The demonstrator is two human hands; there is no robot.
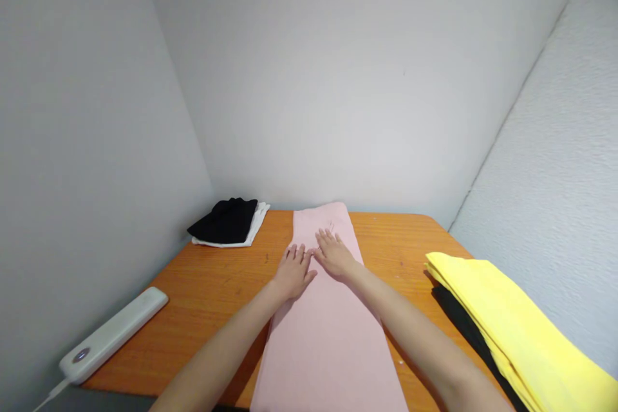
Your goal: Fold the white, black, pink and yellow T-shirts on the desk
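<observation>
A long pink piece of clothing [333, 347], which looks like a pair of trousers folded lengthwise, lies flat down the middle of the table. Its far end reaches the table's back edge, and its near end runs out of view at the bottom. My left hand [292, 271] rests palm down on its left side with the fingers spread. Just to the right and slightly farther away, my right hand [334, 255] lies flat on the cloth, fingers stretched out. The two hands are close together, and neither grasps anything. Small marks show on the cloth beyond my right hand.
Folded black cloth [226, 221] lies on white cloth [259, 222] at the back left. Yellow cloth [512, 322] lies over black cloth [466, 322] at the right. A white power strip [116, 335] with a cable sits at the left edge of the wooden table [207, 290]. Walls surround the table.
</observation>
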